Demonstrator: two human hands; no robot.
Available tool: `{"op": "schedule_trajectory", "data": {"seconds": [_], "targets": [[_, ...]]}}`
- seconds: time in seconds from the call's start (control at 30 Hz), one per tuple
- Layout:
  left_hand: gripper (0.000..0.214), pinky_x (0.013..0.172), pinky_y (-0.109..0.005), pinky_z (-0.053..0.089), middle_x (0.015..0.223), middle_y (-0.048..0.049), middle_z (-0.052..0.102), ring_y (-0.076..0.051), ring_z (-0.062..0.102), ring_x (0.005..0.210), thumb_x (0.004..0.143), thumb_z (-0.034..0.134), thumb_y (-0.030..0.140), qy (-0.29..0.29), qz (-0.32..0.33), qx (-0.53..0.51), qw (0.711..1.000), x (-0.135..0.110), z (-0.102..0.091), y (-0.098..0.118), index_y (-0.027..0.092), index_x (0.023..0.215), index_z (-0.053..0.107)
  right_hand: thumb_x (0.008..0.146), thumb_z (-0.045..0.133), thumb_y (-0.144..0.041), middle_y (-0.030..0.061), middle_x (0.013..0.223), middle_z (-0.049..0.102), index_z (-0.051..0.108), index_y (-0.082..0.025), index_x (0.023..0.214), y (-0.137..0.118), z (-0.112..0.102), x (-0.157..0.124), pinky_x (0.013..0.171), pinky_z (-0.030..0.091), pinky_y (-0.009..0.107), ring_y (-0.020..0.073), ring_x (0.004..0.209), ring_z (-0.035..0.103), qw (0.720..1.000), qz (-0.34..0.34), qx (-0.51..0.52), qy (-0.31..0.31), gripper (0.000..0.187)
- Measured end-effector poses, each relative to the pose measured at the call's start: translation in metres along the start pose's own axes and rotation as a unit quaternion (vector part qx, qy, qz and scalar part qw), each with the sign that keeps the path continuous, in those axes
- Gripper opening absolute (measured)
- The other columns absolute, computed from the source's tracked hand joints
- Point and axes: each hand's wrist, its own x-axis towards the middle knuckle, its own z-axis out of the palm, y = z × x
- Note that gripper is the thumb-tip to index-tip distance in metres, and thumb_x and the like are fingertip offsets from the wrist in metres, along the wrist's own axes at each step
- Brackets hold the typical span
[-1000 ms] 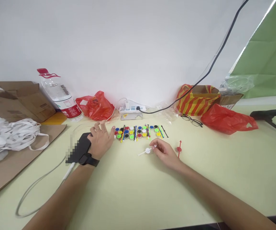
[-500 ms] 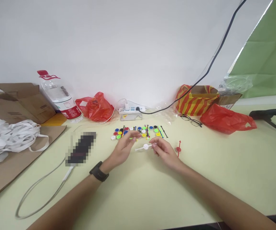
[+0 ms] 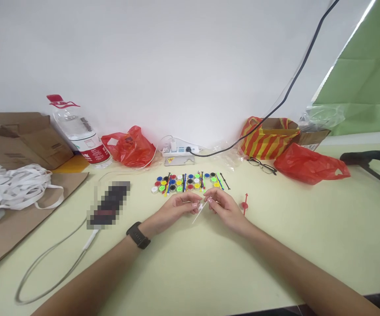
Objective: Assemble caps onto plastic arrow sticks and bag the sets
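Between my hands is a thin white plastic arrow stick [image 3: 197, 217] with a small disc on its shaft, now slanting down to the left. My right hand [image 3: 226, 209] is closed, pinching its upper end between thumb and fingertips. My left hand [image 3: 175, 208], with a black watch on the wrist, is closed too, its thumb and fingertips at the disc, which they partly cover. Right of my right hand lies a red arrow stick [image 3: 244, 205] with a disc on it. Beyond the hands are rows of coloured discs [image 3: 172, 177] and loose arrow sticks [image 3: 225, 181].
A power strip [image 3: 179, 150] sits by the wall, with a black cable [image 3: 287, 94] rising from it. Glasses [image 3: 262, 165] and red plastic bags [image 3: 311, 163] lie to the right. A large bottle [image 3: 79, 131], a cardboard box [image 3: 21, 140] and a blurred-out device [image 3: 108, 205] are left.
My left hand has lowered and closed from an open pose onto the white stick's disc. The stick has turned from nearly level to steeply slanted. My right hand keeps its pinch.
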Motion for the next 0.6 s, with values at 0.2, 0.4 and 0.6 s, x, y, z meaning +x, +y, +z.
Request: {"op": "schedule_trajectory", "data": {"seconds": [0.2, 0.4, 0.6], "targets": [[0.028, 0.083, -0.033, 0.054, 0.097, -0.0060, 0.069, -0.019, 0.066, 0.091, 0.086, 0.079, 0.041, 0.003, 0.019, 0.029, 0.999, -0.0002, 0.0027, -0.0041, 0.018, 0.098, 0.071, 0.100, 0.055, -0.045, 0.0057, 0.106, 0.062, 0.060, -0.023, 0.111, -0.0002, 0.0001, 0.0002, 0.069, 0.048, 0.030, 0.0166, 0.077, 0.056, 1.000, 0.004, -0.030, -0.001, 0.026], [0.026, 0.083, -0.032, 0.054, 0.088, -0.0036, 0.069, -0.016, 0.066, 0.085, 0.087, 0.077, 0.041, 0.032, 0.030, 0.023, 0.999, 0.0011, 0.0002, -0.0074, 0.017, 0.094, 0.069, 0.101, 0.052, -0.039, 0.0053, 0.107, 0.056, 0.054, -0.027, 0.131, -0.0065, -0.0026, -0.0033, 0.068, 0.047, 0.030, 0.0174, 0.077, 0.054, 0.990, -0.048, -0.115, 0.071, 0.032], [0.026, 0.078, -0.030, 0.054, 0.087, -0.0034, 0.068, -0.014, 0.065, 0.079, 0.087, 0.078, 0.038, 0.052, 0.031, 0.025, 0.998, 0.0016, -0.0016, -0.0087, 0.016, 0.098, 0.069, 0.101, 0.047, -0.030, 0.0007, 0.086, 0.051, 0.048, -0.028, 0.143, -0.0090, -0.0037, -0.0083, 0.063, 0.040, 0.031, 0.0176, 0.069, 0.048, 0.987, -0.075, -0.140, 0.018, 0.042]]}}
